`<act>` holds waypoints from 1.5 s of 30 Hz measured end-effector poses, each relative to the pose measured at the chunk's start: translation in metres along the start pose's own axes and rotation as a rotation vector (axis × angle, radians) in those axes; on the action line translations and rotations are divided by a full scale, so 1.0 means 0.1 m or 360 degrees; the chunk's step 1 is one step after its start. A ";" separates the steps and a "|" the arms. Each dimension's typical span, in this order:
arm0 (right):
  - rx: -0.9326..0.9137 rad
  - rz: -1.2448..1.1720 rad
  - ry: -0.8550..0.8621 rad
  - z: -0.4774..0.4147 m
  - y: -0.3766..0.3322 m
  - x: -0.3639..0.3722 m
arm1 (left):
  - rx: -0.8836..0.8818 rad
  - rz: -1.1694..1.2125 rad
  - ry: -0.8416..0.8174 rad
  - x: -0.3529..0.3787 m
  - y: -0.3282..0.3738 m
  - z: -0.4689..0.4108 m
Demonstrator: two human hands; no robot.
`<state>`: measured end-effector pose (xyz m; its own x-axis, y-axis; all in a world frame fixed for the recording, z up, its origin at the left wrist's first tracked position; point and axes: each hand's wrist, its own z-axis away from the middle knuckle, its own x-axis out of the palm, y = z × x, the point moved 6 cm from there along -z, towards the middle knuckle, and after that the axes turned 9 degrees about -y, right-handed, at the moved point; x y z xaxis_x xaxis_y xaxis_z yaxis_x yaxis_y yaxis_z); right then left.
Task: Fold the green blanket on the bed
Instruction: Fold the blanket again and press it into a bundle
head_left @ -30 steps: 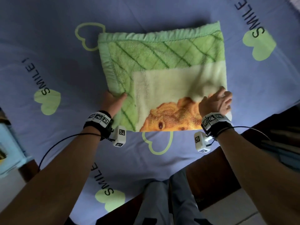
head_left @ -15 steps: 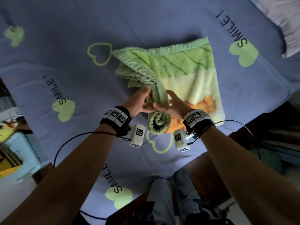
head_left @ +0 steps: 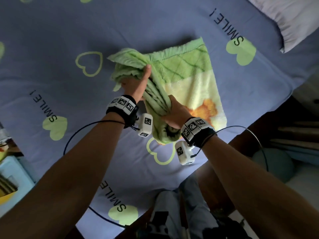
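Observation:
The green blanket point(head_left: 186, 73), with a cream and orange print, lies folded on the blue bed sheet point(head_left: 86, 28) in the middle of the view. Its left side is lifted and bunched into thick layers. My left hand point(head_left: 136, 85) grips the far part of that raised bundle, thumb pressed on top. My right hand point(head_left: 174, 112) is closed around the near end of the same bundle, just above the sheet. The right half of the blanket still rests flat on the bed.
The sheet carries green hearts and "SMILE!" lettering. A grey pillow point(head_left: 293, 19) lies at the top right. The bed's near edge runs diagonally below my arms, with dark furniture point(head_left: 293, 135) on the right and a light blue object point(head_left: 12, 178) at the left.
The blanket lay flat under both hands a second ago. Its left side has since been gathered and lifted, and both hands now grip the raised bundle, carrying it over toward the right.

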<state>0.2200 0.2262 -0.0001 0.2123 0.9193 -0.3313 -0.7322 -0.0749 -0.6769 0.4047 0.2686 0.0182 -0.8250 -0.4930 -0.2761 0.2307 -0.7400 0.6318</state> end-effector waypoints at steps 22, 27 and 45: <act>0.1009 -0.0054 0.0395 0.26 1.73 -1.26 | 0.0589 -0.0788 -0.0086 1.45 0.69 -0.65; 0.1088 -0.0046 0.0307 0.20 1.84 -1.18 | 0.0380 -0.1019 -0.0007 1.26 0.33 -0.79; 0.0853 -0.0690 0.0142 -0.25 2.31 -1.04 | 0.1122 -0.2716 -0.0718 2.75 1.18 -1.06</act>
<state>0.0450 0.1038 -0.1382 0.5933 0.7862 -0.1728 -0.7831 0.5140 -0.3501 0.2601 -0.0025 -0.0598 0.0057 0.6856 -0.7280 -0.9887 0.1130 0.0987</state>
